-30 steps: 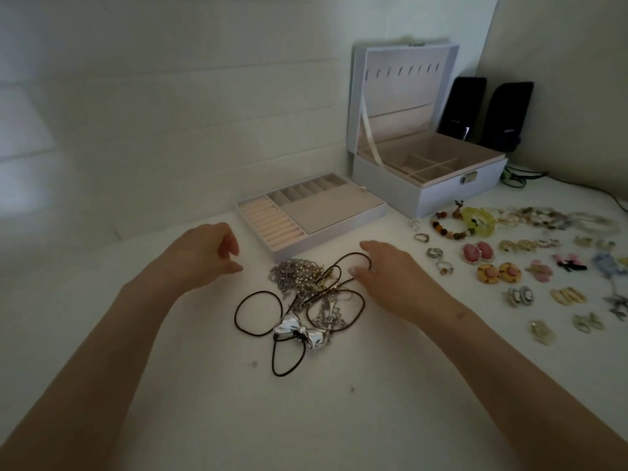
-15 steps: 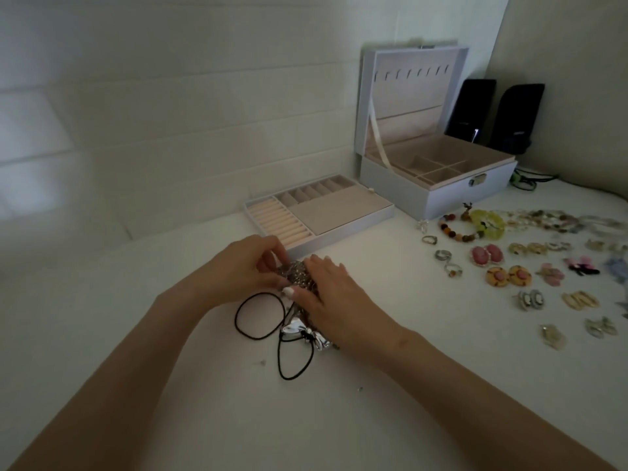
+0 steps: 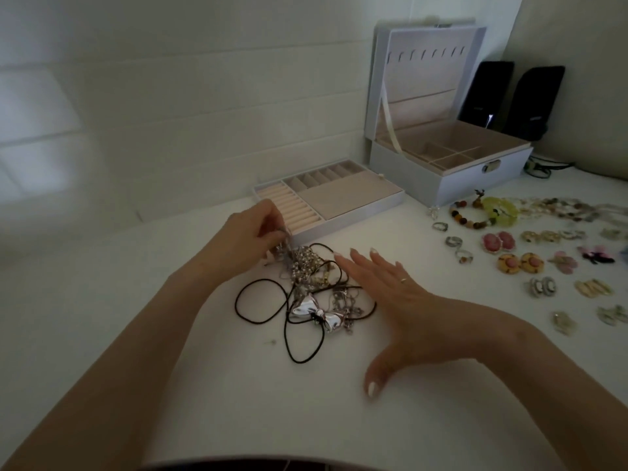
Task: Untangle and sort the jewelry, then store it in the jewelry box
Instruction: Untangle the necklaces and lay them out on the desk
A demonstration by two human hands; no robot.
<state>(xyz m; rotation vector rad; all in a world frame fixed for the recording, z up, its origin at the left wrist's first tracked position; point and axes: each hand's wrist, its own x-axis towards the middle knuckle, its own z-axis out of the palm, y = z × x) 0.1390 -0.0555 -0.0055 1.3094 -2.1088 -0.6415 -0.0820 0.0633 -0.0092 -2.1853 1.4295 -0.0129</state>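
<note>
Black speaker (image 3: 486,93) + 2nd speaker (image 3: 538,100) side by side; dark cable (image 3: 543,166) nr them on white table (image 3: 238,402).

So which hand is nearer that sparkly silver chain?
Left. The left hand pinches the silver chain at its far end; the right hand lies open to its right, apart.

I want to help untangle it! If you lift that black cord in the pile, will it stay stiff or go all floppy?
Probably floppy: the black cord lies in loose loops. It looks thin, so likely light. It would probably drag the silver bow and beaded chain along, since they overlap.
</note>
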